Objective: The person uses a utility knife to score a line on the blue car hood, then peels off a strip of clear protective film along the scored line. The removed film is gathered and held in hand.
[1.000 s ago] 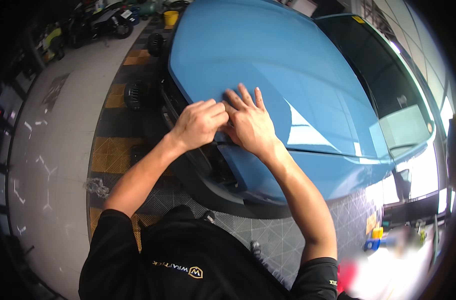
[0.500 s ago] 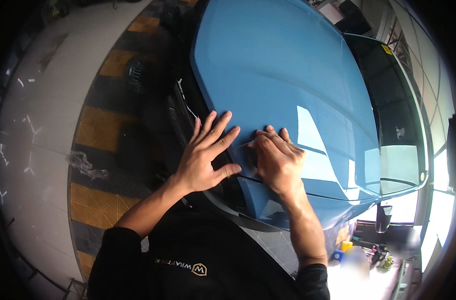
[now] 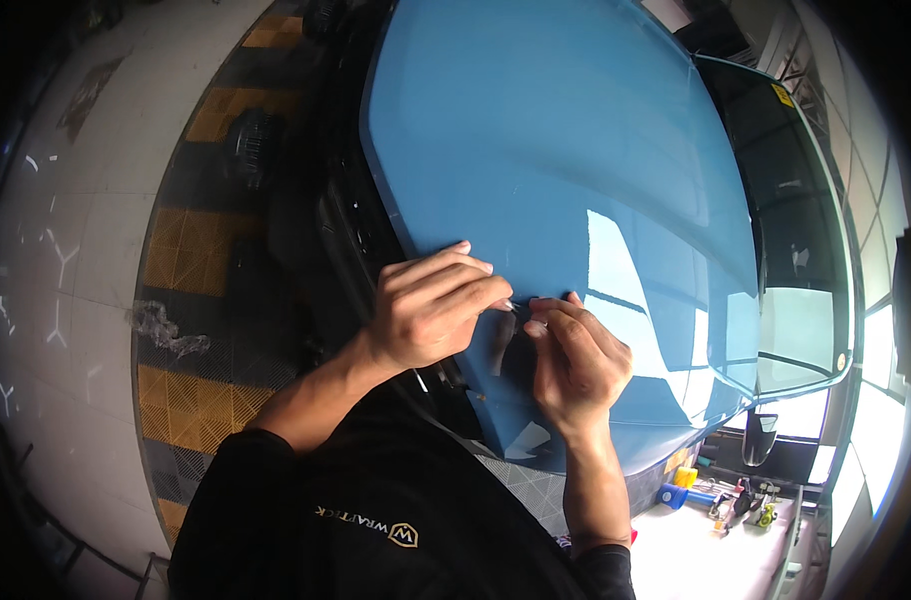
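A glossy blue car hood (image 3: 536,140) stretches out in front of me. Over its near front corner, my left hand (image 3: 431,305) has its fingers bent together in a pinch pointing right. My right hand (image 3: 581,360) faces it just to the right, closed, with thumb and fingertips pressed together. Between the two sets of fingertips shows a small, thin, pale piece, too small to name; which hand has hold of it I cannot tell. Dark reflections of the hands lie on the paint beneath them.
The car's dark front edge (image 3: 341,225) runs along the hood's left side. Right of the hood are the windshield (image 3: 801,230) and a side mirror (image 3: 761,438). Crumpled clear film (image 3: 171,330) lies on the black and yellow floor tiles (image 3: 191,250). Bottles and tools sit at lower right.
My left hand has gone from spread fingers on the hood's edge to a pinch, moving right toward the other hand. My right hand has turned and shifted slightly nearer to me.
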{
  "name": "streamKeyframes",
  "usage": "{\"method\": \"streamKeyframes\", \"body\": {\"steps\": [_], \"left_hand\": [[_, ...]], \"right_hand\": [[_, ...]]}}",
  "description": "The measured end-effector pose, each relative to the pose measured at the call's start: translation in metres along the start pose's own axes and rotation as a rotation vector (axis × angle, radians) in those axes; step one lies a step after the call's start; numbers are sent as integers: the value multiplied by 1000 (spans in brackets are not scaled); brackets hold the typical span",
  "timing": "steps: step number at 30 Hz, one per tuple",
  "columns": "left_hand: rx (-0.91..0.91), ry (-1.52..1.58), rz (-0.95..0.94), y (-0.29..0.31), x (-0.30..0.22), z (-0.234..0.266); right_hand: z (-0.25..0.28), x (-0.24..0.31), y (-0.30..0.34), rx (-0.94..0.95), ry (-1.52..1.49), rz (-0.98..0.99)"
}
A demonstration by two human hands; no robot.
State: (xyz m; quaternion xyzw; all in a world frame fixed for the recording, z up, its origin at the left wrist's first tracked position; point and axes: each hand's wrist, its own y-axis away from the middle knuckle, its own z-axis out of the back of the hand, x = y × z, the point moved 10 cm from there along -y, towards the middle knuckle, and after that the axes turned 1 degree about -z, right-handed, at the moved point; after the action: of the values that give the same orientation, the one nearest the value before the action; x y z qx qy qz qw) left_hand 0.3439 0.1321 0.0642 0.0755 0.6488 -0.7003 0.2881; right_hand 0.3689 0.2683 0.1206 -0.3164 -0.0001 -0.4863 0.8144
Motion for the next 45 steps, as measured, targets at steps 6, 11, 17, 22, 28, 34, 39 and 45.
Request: {"method": "streamKeyframes", "body": {"steps": [6, 11, 17, 22, 28, 34, 39, 45], "left_hand": [[61, 192, -29, -23, 2, -13], [183, 376, -211, -37, -21, -21], [261, 365, -243, -21, -26, -1], [455, 6, 259, 17, 46, 5], [585, 128, 243, 37, 42, -9], [490, 89, 295, 34, 40, -2], [259, 87, 162, 19, 34, 3], [72, 104, -72, -18, 37, 2]], "right_hand": [[-1, 5, -10, 292, 182, -93], [-27, -6, -21, 372, 382, -39], [-24, -2, -5, 223, 419, 80], [-16, -2, -8, 109, 333, -69], [-15, 7, -13, 81, 219, -96], [-13, 6, -15, 76, 126, -67], [-12, 6, -16, 89, 107, -71], [-6, -4, -14, 49, 102, -141]]}}
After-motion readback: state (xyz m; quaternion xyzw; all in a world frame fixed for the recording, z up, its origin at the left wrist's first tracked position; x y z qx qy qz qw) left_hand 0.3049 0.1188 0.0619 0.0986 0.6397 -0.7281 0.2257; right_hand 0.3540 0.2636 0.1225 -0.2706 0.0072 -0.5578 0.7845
